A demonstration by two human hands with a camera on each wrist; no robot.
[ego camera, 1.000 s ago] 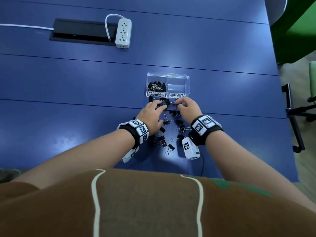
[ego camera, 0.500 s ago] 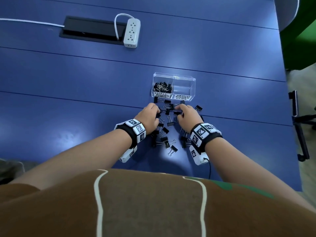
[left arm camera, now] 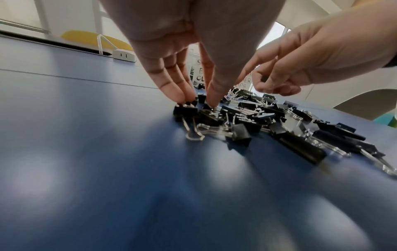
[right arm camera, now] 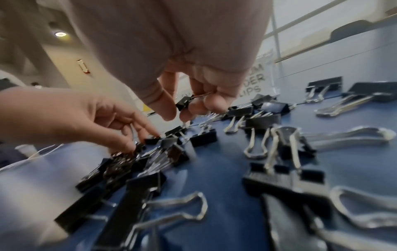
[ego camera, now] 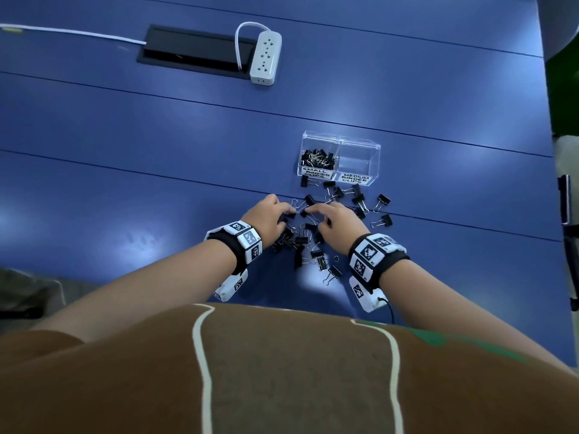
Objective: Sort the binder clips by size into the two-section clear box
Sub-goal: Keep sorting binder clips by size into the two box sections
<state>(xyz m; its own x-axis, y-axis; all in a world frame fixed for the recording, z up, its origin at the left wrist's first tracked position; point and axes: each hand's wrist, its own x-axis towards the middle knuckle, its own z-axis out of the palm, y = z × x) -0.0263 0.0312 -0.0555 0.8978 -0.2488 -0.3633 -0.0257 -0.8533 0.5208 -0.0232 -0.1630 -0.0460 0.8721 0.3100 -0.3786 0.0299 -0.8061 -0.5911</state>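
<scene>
Wide bare blue table (ego camera: 156, 183) is lying open left of the clips (ego camera: 316, 255), scattered just near of the clear box (ego camera: 340, 142). The box's left section is holding small glossy black clips. Left hand (ego camera: 269, 219) is pressing straight fingers (left arm camera: 171, 88) onto the pile. Only the right wrist view shows right hand (right arm camera: 193, 95) pinching a small clip (right arm camera: 184, 101) by its wire handle.

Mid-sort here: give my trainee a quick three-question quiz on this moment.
1. True or false: the medium section of the clear box already holds clips.
2. Which hand has lifted a small clip clear of the table?
3. The power strip lies: A) beyond the box, B) inside the box.

Key: 1 false, it looks empty; 2 the right hand; 3 A.
</scene>
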